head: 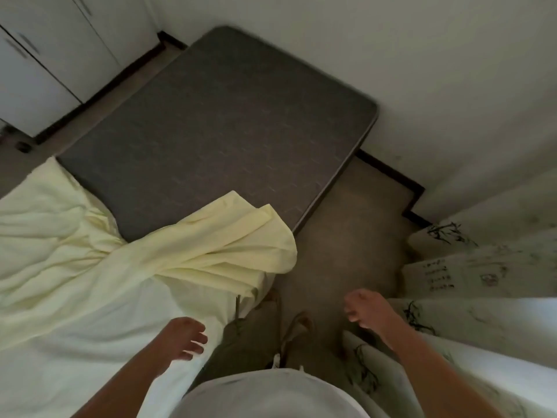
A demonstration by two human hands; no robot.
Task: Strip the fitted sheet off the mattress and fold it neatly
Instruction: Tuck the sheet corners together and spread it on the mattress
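Going by how things lie, the stripping part looks mostly done. The mattress [229,125] stretches up and away from both hands, and its dark grey top is bare over the whole far end and right side. The fitted sheet [90,267] is bunched in a pale yellow heap on the near-left corner. That puts it right under and ahead of the left hand [184,339], with one flap tossed out toward the mattress's right edge. I can't tell if that last corner is still hooked on. Folding hasn't started at all, so that's the big chunk left.

Room-wise, there's a strip of bare floor [346,230] ahead of the right hand [366,307], squeezed between the mattress edge and a printed curtain [470,273] just to its right. It's tight, and I'd guess the bare mattress top is the better folding surface.

The left hand hovers at the sheet's near edge with fingers relaxed, gripping nothing as far as I can see. The right hand hangs loosely curled, also holding nothing.
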